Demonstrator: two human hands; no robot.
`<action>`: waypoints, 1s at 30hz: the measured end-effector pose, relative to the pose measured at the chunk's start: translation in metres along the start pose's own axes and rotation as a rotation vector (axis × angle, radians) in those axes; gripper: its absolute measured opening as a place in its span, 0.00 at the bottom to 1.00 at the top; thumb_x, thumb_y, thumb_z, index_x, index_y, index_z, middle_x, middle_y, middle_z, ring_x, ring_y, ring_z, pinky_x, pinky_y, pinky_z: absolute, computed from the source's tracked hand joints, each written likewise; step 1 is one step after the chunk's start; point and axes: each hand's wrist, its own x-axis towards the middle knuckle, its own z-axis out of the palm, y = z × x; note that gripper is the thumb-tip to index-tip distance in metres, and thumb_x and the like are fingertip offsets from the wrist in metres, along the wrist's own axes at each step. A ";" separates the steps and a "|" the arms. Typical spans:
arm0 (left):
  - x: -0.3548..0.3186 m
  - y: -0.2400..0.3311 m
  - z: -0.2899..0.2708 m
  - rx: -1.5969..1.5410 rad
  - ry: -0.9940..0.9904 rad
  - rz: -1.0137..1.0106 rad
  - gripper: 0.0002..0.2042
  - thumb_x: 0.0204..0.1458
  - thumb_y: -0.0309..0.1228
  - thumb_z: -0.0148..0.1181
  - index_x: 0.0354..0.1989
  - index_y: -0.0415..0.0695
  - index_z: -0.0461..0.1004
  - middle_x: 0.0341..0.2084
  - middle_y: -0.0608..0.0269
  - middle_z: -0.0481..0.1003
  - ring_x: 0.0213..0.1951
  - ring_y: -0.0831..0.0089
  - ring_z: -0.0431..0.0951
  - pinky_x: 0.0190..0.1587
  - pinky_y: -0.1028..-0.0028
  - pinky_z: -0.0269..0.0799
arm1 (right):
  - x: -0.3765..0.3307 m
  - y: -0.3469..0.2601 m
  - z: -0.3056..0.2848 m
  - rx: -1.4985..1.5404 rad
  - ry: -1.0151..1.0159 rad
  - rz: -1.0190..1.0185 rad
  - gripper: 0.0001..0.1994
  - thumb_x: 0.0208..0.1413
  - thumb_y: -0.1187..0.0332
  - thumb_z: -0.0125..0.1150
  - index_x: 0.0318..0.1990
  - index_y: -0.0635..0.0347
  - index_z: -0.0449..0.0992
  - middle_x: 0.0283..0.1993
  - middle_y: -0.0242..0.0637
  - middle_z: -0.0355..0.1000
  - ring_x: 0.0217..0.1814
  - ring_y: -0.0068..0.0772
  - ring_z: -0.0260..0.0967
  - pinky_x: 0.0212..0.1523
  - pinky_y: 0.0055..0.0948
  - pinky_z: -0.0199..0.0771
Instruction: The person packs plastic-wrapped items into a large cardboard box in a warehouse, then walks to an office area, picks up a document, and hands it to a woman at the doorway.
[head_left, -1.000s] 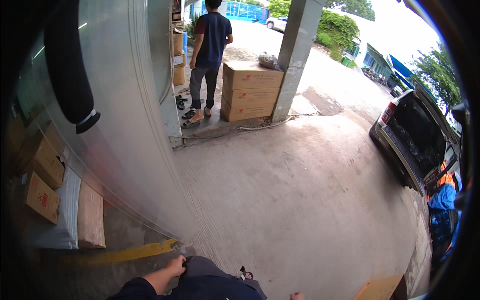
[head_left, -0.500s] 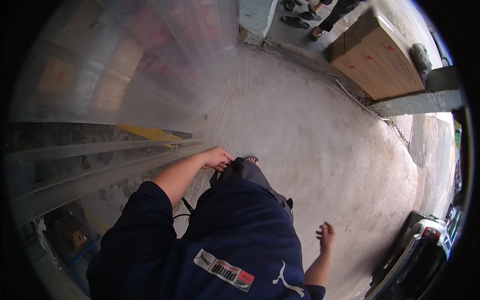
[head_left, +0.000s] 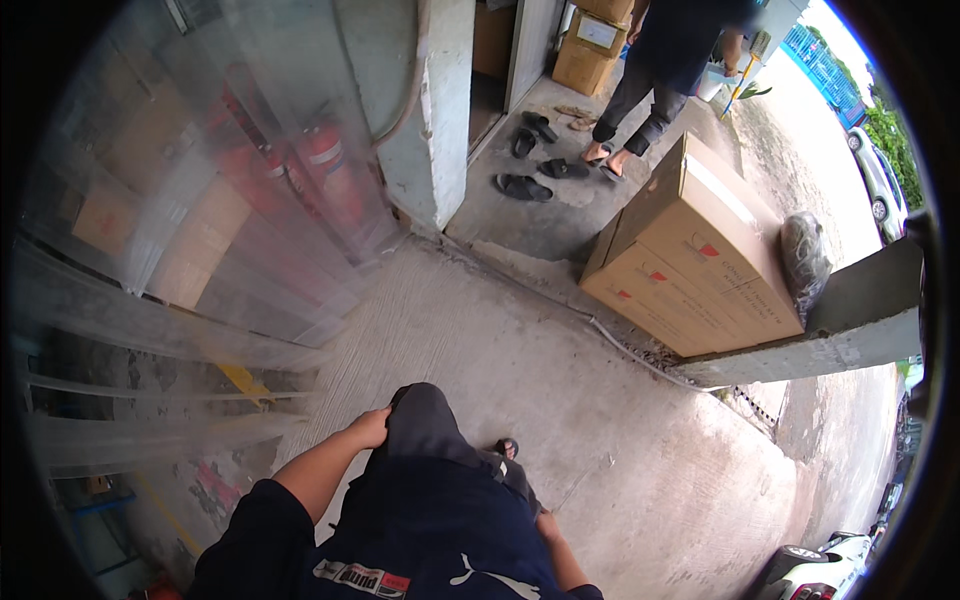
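My left hand (head_left: pixel 372 428) is closed at the side of my raised left leg, against the dark grey trousers (head_left: pixel 425 425). Its fingers appear to pinch the cloth of the trouser leg, though their tips are partly hidden. Low beside my right thigh hangs my right hand (head_left: pixel 547 525), close to the trousers; its fingers are mostly out of sight. One sandalled foot (head_left: pixel 508 447) shows on the concrete floor (head_left: pixel 640 470) past my right knee.
Clear plastic strip curtains (head_left: pixel 200 330) hang at left, with red fire extinguishers (head_left: pixel 325 160) behind. Ahead are a pillar (head_left: pixel 440 120), a raised step with black slippers (head_left: pixel 523 187), and large cartons (head_left: pixel 690 260). Another person (head_left: pixel 660 80) stands there. A white car (head_left: pixel 820 570) is at lower right.
The view has shifted, bringing the cartons, step and standing person further into sight. My left leg has come up and forward. My right hand has swung in from the side to my thigh.
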 end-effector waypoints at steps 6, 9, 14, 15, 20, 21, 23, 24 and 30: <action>0.115 0.127 -0.060 0.236 -0.277 -0.175 0.23 0.54 0.29 0.42 0.61 0.41 0.59 0.48 0.44 0.72 0.51 0.49 0.72 0.53 0.56 0.68 | 0.157 -0.113 -0.030 -0.802 -0.048 -0.082 0.17 0.49 0.64 0.60 0.43 0.66 0.75 0.32 0.41 0.74 0.30 0.37 0.70 0.31 0.33 0.68; 0.188 0.154 -0.083 0.139 -0.116 -0.245 0.21 0.60 0.33 0.35 0.56 0.33 0.62 0.48 0.38 0.71 0.52 0.45 0.71 0.54 0.56 0.66 | 0.195 -0.203 -0.014 -1.072 0.097 -0.219 0.23 0.47 0.66 0.61 0.52 0.65 0.70 0.47 0.53 0.73 0.50 0.52 0.69 0.53 0.39 0.68; 0.283 0.149 -0.121 -0.092 -0.126 -0.338 0.19 0.59 0.36 0.37 0.48 0.38 0.72 0.47 0.42 0.72 0.52 0.49 0.71 0.54 0.58 0.66 | 0.169 -0.394 0.039 -0.880 0.309 -0.569 0.26 0.49 0.72 0.55 0.59 0.58 0.64 0.66 0.62 0.49 0.66 0.59 0.53 0.62 0.40 0.59; 0.297 0.147 -0.131 0.038 -0.226 -0.247 0.18 0.58 0.36 0.39 0.48 0.41 0.73 0.47 0.45 0.73 0.51 0.50 0.72 0.53 0.58 0.67 | 0.167 -0.429 0.051 -0.882 0.327 -0.711 0.25 0.48 0.73 0.55 0.58 0.59 0.65 0.68 0.62 0.45 0.67 0.59 0.51 0.63 0.40 0.58; 0.369 0.172 -0.190 0.008 -0.374 -0.237 0.16 0.54 0.33 0.44 0.47 0.42 0.75 0.43 0.48 0.76 0.46 0.51 0.75 0.48 0.60 0.69 | 0.195 -0.590 0.109 -1.005 0.196 -0.804 0.28 0.49 0.76 0.51 0.61 0.52 0.63 0.66 0.60 0.51 0.62 0.51 0.61 0.60 0.39 0.63; 0.379 0.184 -0.205 -0.017 -0.349 -0.168 0.16 0.54 0.33 0.45 0.47 0.42 0.75 0.42 0.48 0.76 0.46 0.51 0.76 0.48 0.60 0.70 | 0.203 -0.627 0.117 -0.930 0.120 -0.767 0.31 0.48 0.77 0.50 0.64 0.48 0.60 0.68 0.58 0.49 0.61 0.51 0.62 0.59 0.40 0.64; 0.396 0.207 -0.241 -0.002 -0.278 -0.100 0.15 0.53 0.33 0.46 0.44 0.41 0.76 0.39 0.45 0.76 0.43 0.48 0.76 0.47 0.59 0.70 | 0.222 -0.703 0.125 -0.934 -0.159 -0.410 0.34 0.47 0.79 0.48 0.66 0.44 0.57 0.70 0.60 0.40 0.63 0.53 0.60 0.60 0.38 0.63; 0.402 0.221 -0.259 -0.109 -0.236 -0.099 0.15 0.51 0.37 0.50 0.43 0.44 0.76 0.39 0.47 0.77 0.42 0.52 0.77 0.45 0.61 0.71 | 0.236 -0.738 0.127 -1.126 -0.192 -0.505 0.34 0.48 0.79 0.48 0.66 0.43 0.57 0.70 0.60 0.41 0.63 0.53 0.59 0.61 0.38 0.62; 0.406 0.314 -0.357 -0.484 0.332 -0.407 0.17 0.57 0.40 0.43 0.48 0.45 0.73 0.41 0.45 0.75 0.46 0.51 0.75 0.49 0.60 0.68 | 0.328 -0.867 0.115 -1.278 -0.414 -0.345 0.26 0.50 0.67 0.56 0.60 0.50 0.64 0.61 0.58 0.57 0.59 0.53 0.62 0.56 0.39 0.65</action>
